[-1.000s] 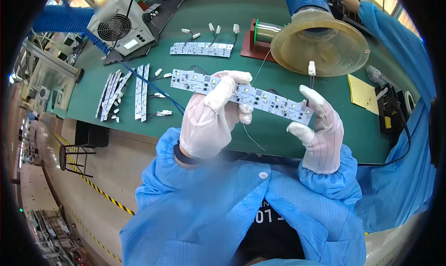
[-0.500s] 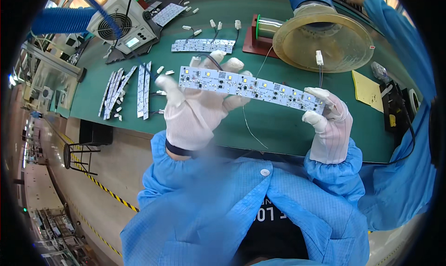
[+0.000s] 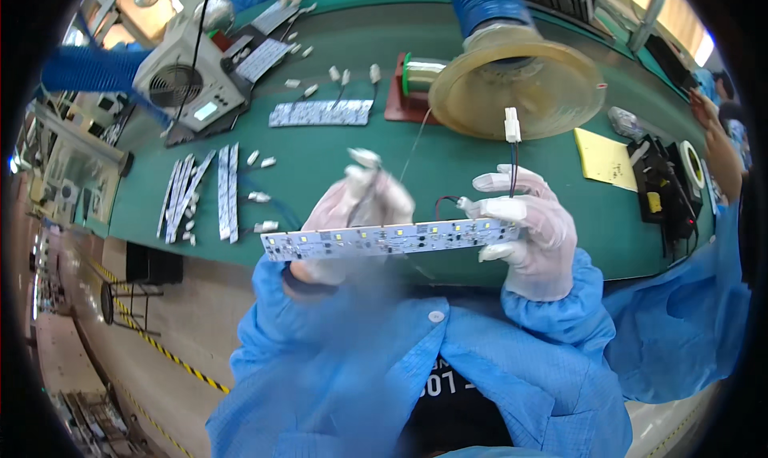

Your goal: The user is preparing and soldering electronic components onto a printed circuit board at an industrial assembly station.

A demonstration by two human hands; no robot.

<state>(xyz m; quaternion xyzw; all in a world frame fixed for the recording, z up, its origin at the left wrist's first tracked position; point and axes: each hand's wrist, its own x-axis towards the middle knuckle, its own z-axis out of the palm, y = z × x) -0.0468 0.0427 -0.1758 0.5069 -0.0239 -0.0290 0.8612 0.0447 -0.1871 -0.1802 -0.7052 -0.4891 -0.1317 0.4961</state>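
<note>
A long white LED circuit board (image 3: 384,242) is held up near my chest, its component side showing. My right hand (image 3: 534,238), in a white glove, pinches the board's right end between thumb and fingers. Above that hand a white plug connector (image 3: 512,125) stands up on dark wires, and a red-and-black wire loop (image 3: 445,205) rises from the board close to the fingers. My left hand (image 3: 356,202), also gloved, is behind the board's left half, fingers drawn together and smeared by motion. A dark wire seems to run along those fingers; the grip itself is unclear.
A solder wire spool (image 3: 422,76) and a fume hood (image 3: 520,86) stand beyond my hands. Several boards (image 3: 228,192) and a wired board (image 3: 320,114) lie left. Right are a yellow paper (image 3: 606,159) and a black tool stand (image 3: 662,182). A co-worker's bare hand (image 3: 712,126) is far right.
The board has come down and nearer my body, its left end now lower. My left hand has gone from spread fingers at its left end to drawn-together fingers behind it. My right hand keeps its hold.
</note>
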